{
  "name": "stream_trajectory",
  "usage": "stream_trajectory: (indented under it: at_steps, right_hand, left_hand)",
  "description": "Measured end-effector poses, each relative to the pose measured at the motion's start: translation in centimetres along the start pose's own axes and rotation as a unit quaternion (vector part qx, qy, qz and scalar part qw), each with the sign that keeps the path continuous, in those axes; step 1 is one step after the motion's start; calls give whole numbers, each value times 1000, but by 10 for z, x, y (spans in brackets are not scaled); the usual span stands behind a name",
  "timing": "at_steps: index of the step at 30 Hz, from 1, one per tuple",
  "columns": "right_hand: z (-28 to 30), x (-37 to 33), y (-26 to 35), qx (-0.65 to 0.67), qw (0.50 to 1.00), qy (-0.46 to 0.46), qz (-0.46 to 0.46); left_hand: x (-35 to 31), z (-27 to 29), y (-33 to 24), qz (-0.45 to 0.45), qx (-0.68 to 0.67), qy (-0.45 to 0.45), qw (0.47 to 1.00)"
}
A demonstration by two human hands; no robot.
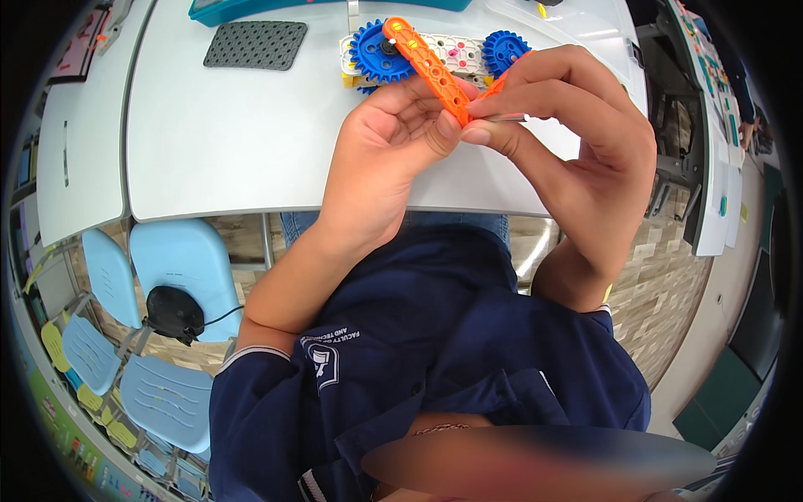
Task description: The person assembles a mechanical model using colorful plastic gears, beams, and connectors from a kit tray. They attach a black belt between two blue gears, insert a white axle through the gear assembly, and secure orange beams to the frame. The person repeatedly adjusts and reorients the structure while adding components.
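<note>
Over the table's far part, my left hand (378, 159) is closed on the lower end of an orange perforated beam (428, 71). That beam slants up to a large blue gear (372, 57) on a white building-kit frame (447, 48). A second orange beam (497, 86), partly covered by my fingers, meets the first at its lower end and runs toward another blue gear (502, 52). My right hand (590, 125) pinches a short metal rod (508, 118) between thumb and fingers where the two beams meet. Whether the rod passes through their holes is hidden.
A dark grey perforated plate (255, 45) lies on the white table (226, 151), left of the frame. Behind it is the edge of a teal tray (251, 10). Light blue chairs (186, 259) stand at the left, one with a black pouch (174, 312) on it.
</note>
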State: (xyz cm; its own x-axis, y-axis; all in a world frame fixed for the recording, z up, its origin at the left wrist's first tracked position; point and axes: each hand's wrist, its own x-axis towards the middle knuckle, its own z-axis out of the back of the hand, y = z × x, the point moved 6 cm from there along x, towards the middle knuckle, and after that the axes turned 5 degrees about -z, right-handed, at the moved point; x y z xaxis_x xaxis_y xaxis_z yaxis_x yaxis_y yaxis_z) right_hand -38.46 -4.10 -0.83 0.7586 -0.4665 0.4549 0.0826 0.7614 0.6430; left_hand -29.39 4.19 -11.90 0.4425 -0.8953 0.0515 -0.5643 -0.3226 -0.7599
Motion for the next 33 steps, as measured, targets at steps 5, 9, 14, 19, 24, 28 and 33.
stream_trajectory:
  at_steps: [5,9,14,19,24,28,33]
  right_hand:
    - [7,-3,1,47,999,-19,-8]
    - [4,-7,-1,49,999,-6,-6]
    - [20,-8,-17,66,997,-12,-23]
    - [35,-11,-61,125,981,-119,-91]
    - [21,-17,-77,70,990,-49,-113]
    - [6,-15,-72,8,997,-29,-76]
    - [-11,-18,-82,96,986,-29,-130]
  left_hand:
    - [0,1,2,1,-12,-9,1000]
    - [-1,3,4,9,-3,-14,1000]
    - [-2,3,2,-6,0,-10,1000]
    - [-2,3,-4,-6,38,11,999]
    - [0,6,-10,23,23,-5,999]
    - [3,3,-15,35,44,-7,998]
    - [1,0,-19,14,126,-8,992]
